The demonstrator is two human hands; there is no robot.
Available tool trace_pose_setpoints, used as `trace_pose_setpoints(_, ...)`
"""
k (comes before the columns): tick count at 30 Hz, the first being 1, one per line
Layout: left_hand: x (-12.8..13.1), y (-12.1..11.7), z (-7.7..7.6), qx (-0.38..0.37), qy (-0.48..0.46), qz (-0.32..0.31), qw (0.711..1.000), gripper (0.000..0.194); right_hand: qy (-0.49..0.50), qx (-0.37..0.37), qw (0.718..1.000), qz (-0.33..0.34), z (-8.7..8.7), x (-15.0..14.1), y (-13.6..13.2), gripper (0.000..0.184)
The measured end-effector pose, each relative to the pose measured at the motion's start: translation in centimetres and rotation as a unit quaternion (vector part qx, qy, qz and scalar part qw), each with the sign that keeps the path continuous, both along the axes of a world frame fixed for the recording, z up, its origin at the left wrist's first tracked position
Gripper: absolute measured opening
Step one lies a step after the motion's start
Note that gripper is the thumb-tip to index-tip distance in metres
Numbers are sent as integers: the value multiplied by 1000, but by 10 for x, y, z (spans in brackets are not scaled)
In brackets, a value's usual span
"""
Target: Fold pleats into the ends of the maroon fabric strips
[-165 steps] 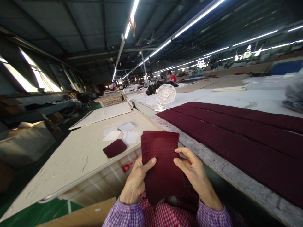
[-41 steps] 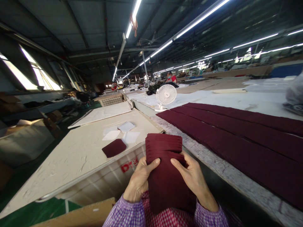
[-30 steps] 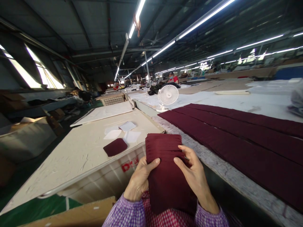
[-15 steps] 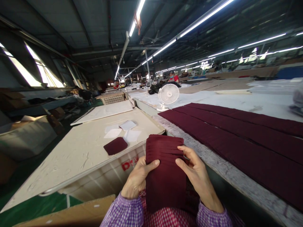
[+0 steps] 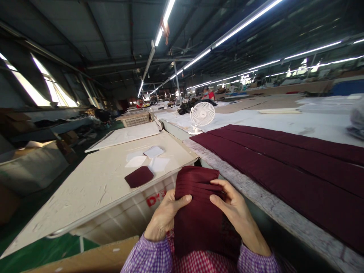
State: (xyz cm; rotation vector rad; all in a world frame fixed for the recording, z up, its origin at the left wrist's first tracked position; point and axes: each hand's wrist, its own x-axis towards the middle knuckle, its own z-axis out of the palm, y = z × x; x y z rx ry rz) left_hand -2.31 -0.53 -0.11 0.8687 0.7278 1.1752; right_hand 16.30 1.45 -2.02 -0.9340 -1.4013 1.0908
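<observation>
A stack of dark red cut fabric pieces (image 5: 199, 216) stands upright in front of my chest. My left hand (image 5: 165, 218) grips its left edge, thumb pressed across the front. My right hand (image 5: 234, 212) holds the right edge, thumb on the front and fingers curled behind the top layers. The layered upper edges of the stack fan slightly. A single dark red fabric piece (image 5: 138, 176) lies on the cream board (image 5: 93, 185) to my left, beside white cut pieces (image 5: 153, 152).
Long strips of dark red fabric (image 5: 284, 163) cover the cutting table on my right. A small white fan (image 5: 202, 114) stands at its far end. A white bin (image 5: 133, 216) sits under the board. Cardboard (image 5: 93, 259) lies at lower left. A person in red (image 5: 207, 93) works far off.
The stack has sunk a little lower and my right thumb and fingers have shifted across its upper layers. My left hand keeps the same grip.
</observation>
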Motion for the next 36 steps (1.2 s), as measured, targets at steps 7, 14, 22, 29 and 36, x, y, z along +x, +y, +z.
trace_pose_setpoints(7, 4, 4, -2, -15, -29, 54, 998, 16, -39, 20, 997, 70, 4, -7, -4, 31)
trace_pose_setpoints(14, 8, 6, -4, -26, -34, 59, 997, 20, -79, 33, 996, -18, -4, -11, 1, 37)
trace_pose_setpoints(22, 11, 6, -6, -28, -34, 52, 998, 23, -72, 31, 996, -34, -5, -7, 4, 38)
trace_pose_setpoints(29, 12, 5, -5, -28, -45, 56, 997, 18, -86, 22, 995, -34, -5, -6, 5, 37)
trace_pose_setpoints(36, 15, 6, -4, -26, -34, 59, 997, 26, -111, 61, 992, -21, -5, -5, 4, 28)
